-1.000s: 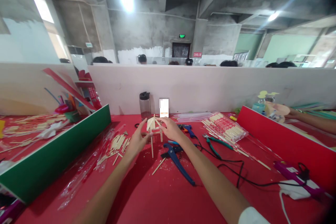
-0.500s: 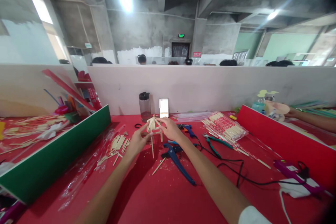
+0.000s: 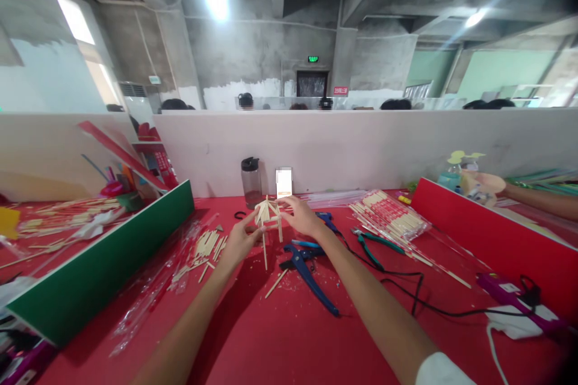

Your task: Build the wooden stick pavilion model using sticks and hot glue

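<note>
Easing outward, the right hand (image 3: pixel 301 216), its hold unclear, has bared more of the stick frame (image 3: pixel 265 212) that the left hand (image 3: pixel 241 242) pinches, likely leaving the left to steady it.

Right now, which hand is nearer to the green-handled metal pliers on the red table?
Your right. Your right hand, at the pale wooden stick structure, is left of the pliers; your left hand is farther left, on the structure's other side.
</note>
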Available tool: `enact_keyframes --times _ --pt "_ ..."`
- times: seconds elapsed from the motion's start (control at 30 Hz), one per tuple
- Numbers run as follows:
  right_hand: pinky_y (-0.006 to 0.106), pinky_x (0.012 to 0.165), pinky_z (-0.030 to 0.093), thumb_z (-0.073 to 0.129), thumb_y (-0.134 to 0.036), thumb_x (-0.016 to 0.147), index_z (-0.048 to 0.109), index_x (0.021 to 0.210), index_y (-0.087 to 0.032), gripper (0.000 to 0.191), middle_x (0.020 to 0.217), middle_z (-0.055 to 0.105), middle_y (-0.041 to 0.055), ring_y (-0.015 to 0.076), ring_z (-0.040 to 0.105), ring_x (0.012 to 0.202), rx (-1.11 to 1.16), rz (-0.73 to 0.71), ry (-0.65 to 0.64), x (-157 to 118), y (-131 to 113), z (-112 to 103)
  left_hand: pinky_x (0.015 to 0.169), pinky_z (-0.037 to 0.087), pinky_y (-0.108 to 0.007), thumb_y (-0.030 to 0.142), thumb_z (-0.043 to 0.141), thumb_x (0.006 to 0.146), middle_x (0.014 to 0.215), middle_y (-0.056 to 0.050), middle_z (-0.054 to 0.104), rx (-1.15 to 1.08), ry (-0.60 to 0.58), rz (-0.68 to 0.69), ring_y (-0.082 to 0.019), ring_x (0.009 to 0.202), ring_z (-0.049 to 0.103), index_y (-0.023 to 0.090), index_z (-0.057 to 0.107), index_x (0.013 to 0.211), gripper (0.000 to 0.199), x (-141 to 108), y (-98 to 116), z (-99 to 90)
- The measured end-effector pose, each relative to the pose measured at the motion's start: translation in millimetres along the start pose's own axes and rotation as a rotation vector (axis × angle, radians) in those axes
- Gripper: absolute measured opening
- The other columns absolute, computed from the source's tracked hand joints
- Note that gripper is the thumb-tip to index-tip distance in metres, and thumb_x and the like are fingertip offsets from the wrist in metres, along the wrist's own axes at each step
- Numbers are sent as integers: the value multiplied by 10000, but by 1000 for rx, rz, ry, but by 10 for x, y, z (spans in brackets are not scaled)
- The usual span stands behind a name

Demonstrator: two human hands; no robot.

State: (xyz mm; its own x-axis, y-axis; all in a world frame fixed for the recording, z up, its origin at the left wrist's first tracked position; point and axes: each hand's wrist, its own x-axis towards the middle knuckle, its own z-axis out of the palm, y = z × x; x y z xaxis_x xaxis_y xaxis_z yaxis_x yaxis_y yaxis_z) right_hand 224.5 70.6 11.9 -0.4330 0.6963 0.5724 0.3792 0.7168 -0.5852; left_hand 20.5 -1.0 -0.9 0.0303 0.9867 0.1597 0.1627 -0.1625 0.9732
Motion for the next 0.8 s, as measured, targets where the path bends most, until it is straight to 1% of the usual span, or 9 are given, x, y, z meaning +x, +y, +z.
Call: enact_keyframes --times 0.07,0.13,0.27,0.33,0.4,0.5,0.6,0.7,0.8 --pt "304 922 495 578 -105 864 632 1204 -191 355 1179 682 85 161 654 1033 8 40 -47 -5 43 -143 665 575 -306 436 731 754 637 42 635 7 1 8 -140 585 621 121 380 1501 883 1 -8 -2" --pt "283 853 502 570 -141 884 661 1137 -182 272 1056 723 74 161 673 950 -53 102 -147 -33 90 -324 664 574 -306 445 733 752 636 41 636 9 3 13 -143 585 626 125 381 1501 887 -3 -10 -1" --pt "222 692 458 604 -155 849 702 970 -153 156 905 737 60 150 661 782 -269 250 -461 -143 218 -651 665 576 -309 451 734 752 636 36 651 10 -1 14 -153 588 632 133 389 1500 883 -18 9 2" --pt "206 618 420 610 -145 824 709 943 -157 155 838 734 41 137 641 703 -353 342 -624 -200 284 -728 667 578 -311 460 737 745 646 27 668 10 0 14 -163 599 641 133 398 1495 887 -21 20 3" --pt "200 591 398 629 -158 806 718 912 -166 139 820 735 32 134 638 686 -397 399 -715 -237 325 -732 664 580 -313 472 747 734 651 21 679 15 0 10 -174 607 648 133 403 1493 900 -17 20 1" --pt "203 594 394 677 -197 776 729 876 -190 113 811 740 24 141 648 692 -440 419 -753 -247 307 -642 661 581 -310 472 760 727 657 16 688 26 -2 2 -178 614 657 142 415 1486 897 5 -12 -9" --pt "214 594 401 707 -217 747 736 904 -214 160 806 746 27 156 658 688 -492 389 -757 -218 217 -524 668 588 -312 464 752 743 678 11 699 31 -2 -3 -175 617 663 156 437 1474 853 41 -75 -29" --pt "227 615 422 713 -220 735 739 920 -228 187 825 752 37 175 674 715 -527 377 -723 -189 136 -454 685 597 -324 460 743 759 712 7 711 29 -12 5 -172 624 667 171 423 1481 841 77 -138 -54" --pt "243 648 440 714 -227 740 737 920 -230 182 836 754 48 194 688 758 -566 430 -674 -189 137 -459 686 602 -331 460 739 767 722 5 715 34 -29 17 -175 627 670 174 398 1495 853 95 -169 -71"
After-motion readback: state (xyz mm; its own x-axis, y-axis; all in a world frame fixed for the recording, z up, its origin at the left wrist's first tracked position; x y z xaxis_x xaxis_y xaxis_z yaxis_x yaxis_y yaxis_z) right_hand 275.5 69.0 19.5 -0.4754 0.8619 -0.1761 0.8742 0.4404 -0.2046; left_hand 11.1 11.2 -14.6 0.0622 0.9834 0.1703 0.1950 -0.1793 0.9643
